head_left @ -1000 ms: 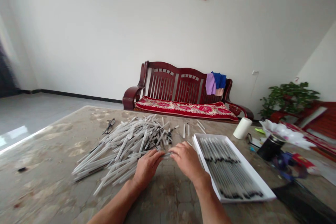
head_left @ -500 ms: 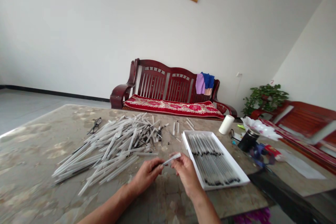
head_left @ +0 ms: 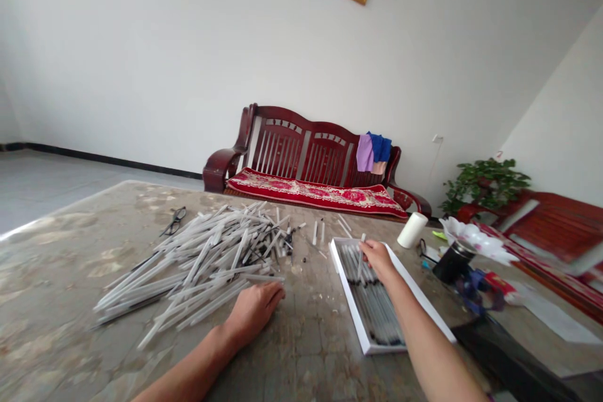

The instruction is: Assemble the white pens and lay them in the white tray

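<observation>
My right hand (head_left: 377, 259) is over the far part of a shallow white box (head_left: 346, 301), its fingers closed on a slim translucent pen (head_left: 361, 267) held nearly upright. Under it, rows of similar pens with dark ends (head_left: 377, 308) lie side by side in the box. My left hand (head_left: 260, 308) rests low over the table, its fingers curled together; whatever they hold, if anything, is hidden. Just beyond it spreads a loose pile of whitish translucent pens (head_left: 211, 251), some with black parts.
Eyeglasses (head_left: 174, 221) lie left of the pile. Right of the box stand a white roll (head_left: 412, 230), a black cup (head_left: 453, 262) and a white petal-shaped dish (head_left: 478, 242). A black bag (head_left: 509, 352) lies at the right. Beyond the table (head_left: 306, 352) stands a wooden bench (head_left: 301, 151).
My hands, which were together around a pen, have parted. The right has carried a pen rightward over the box; the left has shifted slightly left and lower, nearer the pile's front edge.
</observation>
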The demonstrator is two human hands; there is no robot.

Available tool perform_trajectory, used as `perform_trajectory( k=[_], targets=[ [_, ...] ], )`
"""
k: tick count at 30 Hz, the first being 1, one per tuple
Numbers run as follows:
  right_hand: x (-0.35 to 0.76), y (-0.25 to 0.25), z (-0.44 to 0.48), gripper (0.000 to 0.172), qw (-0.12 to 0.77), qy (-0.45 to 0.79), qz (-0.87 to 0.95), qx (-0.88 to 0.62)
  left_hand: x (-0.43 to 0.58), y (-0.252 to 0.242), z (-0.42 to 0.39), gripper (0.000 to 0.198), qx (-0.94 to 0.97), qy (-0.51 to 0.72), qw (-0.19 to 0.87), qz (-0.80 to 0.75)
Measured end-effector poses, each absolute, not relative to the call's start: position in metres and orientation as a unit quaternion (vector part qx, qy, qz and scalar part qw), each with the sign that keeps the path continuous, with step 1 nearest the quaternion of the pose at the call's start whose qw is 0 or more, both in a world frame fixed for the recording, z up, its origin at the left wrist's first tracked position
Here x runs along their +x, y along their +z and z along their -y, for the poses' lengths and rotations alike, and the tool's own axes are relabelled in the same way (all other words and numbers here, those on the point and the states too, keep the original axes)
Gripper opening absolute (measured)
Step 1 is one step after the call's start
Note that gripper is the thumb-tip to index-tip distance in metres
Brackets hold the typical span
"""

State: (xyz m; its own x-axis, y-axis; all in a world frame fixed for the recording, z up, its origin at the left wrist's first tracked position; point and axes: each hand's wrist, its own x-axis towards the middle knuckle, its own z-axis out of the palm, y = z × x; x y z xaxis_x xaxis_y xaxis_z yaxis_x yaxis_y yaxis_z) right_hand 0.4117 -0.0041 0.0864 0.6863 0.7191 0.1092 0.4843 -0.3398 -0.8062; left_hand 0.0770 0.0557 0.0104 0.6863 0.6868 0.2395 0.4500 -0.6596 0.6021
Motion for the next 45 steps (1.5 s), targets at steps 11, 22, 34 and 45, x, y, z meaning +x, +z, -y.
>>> perform_trajectory(
  k=[11, 22, 34, 45],
  targets=[
    [0.413, 0.066, -0.035, 0.02, 0.273, 0.056, 0.447, -0.85, 0.074, 0.011, -0.057, 0.028, 0.91, 0.173, 0.171, -0.337],
    [0.235, 0.037, -0.047, 0.015, 0.212, 0.105, 0.668, -0.705, 0.071, 0.013, -0.05, 0.018, 0.916, 0.185, 0.201, -0.293],
    [0.245, 0.018, -0.027, 0.013, 0.366, 0.29, 0.58, -0.667, 0.078, 0.011, -0.064, 0.022, 0.777, 0.332, 0.351, -0.404],
    [0.22, 0.032, -0.061, 0.02, 0.364, 0.2, 0.594, -0.688, 0.071, 0.018, -0.08, 0.038, 0.569, 0.519, 0.442, -0.46]
  ],
)
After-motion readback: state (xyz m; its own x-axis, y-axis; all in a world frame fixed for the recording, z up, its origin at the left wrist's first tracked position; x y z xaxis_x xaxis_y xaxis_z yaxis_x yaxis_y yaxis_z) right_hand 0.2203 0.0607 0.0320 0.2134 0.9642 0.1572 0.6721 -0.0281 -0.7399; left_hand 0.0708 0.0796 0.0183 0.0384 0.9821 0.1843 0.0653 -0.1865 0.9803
